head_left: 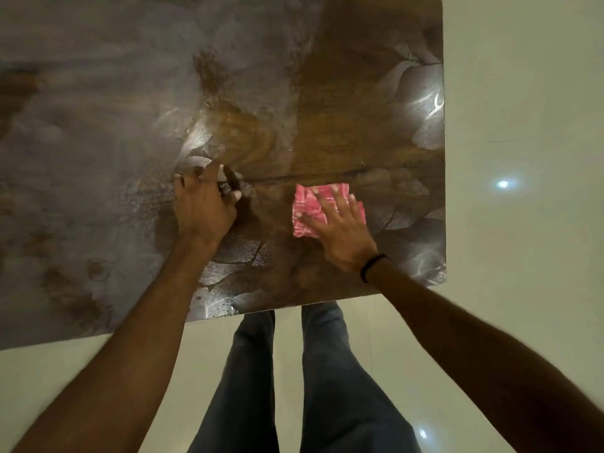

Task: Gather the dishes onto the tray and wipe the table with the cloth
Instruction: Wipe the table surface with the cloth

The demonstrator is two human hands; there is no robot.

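Denim, blue-grey: the person's trouser legs (327, 371), nearest item, standing on a cream glossy tiled floor (65, 371) at the near edge of the table. Table (343, 103): glossy top marbled brown and grey, rounded corners on the right side, glare patches on it. Left hand (204, 204): planted left of centre, fingers spread with tips on the surface, holding nothing; I read it as a brace. Right hand (340, 225): black wristband (372, 266) at the wrist, palm down, fingers straight and splayed, pressing on the cloth rather than clutching it. Cloth (305, 204): pink with a white pattern, folded to a pad, lying flat on the table toward its right side, under the right hand, its left and far margins showing. Dishes, tray: not in view. Step in hand, by my judgement: the wiping, with the gathering apparently done. Next move calls for steady downward pressure while sliding the pad in overlapping strokes across the rest of the top, and for lifting the brace hand out of the path.
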